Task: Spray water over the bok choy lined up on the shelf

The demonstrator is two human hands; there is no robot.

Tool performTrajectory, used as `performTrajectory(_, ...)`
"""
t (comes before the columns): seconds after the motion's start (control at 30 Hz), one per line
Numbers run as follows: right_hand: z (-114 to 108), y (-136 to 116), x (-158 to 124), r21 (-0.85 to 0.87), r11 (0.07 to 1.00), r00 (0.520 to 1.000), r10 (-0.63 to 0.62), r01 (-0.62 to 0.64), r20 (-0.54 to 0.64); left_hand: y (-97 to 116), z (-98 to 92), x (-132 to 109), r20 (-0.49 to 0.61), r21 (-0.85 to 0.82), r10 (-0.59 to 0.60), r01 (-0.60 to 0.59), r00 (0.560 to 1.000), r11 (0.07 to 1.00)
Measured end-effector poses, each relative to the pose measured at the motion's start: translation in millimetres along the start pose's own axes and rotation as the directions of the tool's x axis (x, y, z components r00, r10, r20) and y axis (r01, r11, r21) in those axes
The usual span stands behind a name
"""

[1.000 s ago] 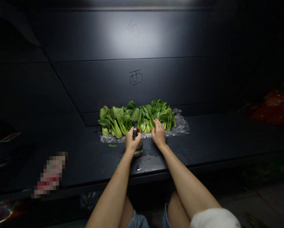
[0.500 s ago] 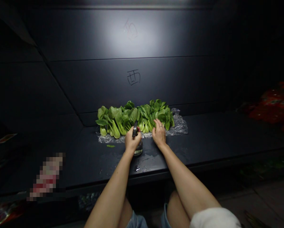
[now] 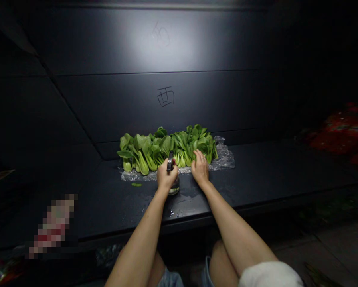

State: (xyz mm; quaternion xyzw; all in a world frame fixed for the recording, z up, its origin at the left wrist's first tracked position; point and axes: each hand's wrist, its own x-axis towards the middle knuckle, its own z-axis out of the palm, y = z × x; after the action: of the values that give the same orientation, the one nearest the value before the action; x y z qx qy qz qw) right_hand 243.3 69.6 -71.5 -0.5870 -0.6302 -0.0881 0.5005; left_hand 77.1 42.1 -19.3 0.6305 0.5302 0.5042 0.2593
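A row of green bok choy [image 3: 141,153] lies on a crinkled clear plastic sheet [image 3: 225,157] against the back panel, leaves toward the panel and pale stems toward me. In front of the row, my left hand [image 3: 166,175] is wrapped round the neck of a spray bottle [image 3: 174,187], whose black head points at the vegetables. Clear liquid shows in the bottle's lower part. My right hand [image 3: 200,167] rests with fingers stretched out over the stems at the right of the row, a ring on one finger. Whether its fingertips press on the leaves I cannot tell.
Water drops wet the dark shelf [image 3: 256,171] near its front edge. A loose green leaf [image 3: 137,184] lies before the plastic. Red packages [image 3: 340,131] sit at the far right. A pixelated patch [image 3: 51,227] covers something at the left.
The view has shifted slightly, so the bok choy and shelf appear a little further left. Both hands keep nearly the same pose, the spray bottle still held.
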Motion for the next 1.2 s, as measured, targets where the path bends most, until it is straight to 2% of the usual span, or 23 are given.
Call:
performTrajectory(0.27,-3.3,1.8,0.8,-0.030,1.000,1.000,0.008,-0.008,0.001,0.5,4.1,1.2,-0.005,0.001,0.017,-0.017,1.000,1.000)
performTrajectory(0.63,-13.1,5.5,0.6,-0.133,0.985,0.989,0.098,-0.112,-0.108,-2.4,14.0,3.6,0.007,-0.053,0.022,-0.021,1.000,0.998)
performTrajectory(0.93,-10.3,18.6,-2.5,-0.132,0.971,0.977,0.185,-0.198,-0.107,5.9,19.6,2.6,0.017,-0.044,0.039,-0.038,0.999,0.998)
performTrajectory(1.2,-4.5,26.4,-5.5,-0.135,0.968,0.976,0.202,-0.211,-0.080,10.8,23.5,2.3,0.030,-0.031,0.035,-0.034,0.999,0.999)
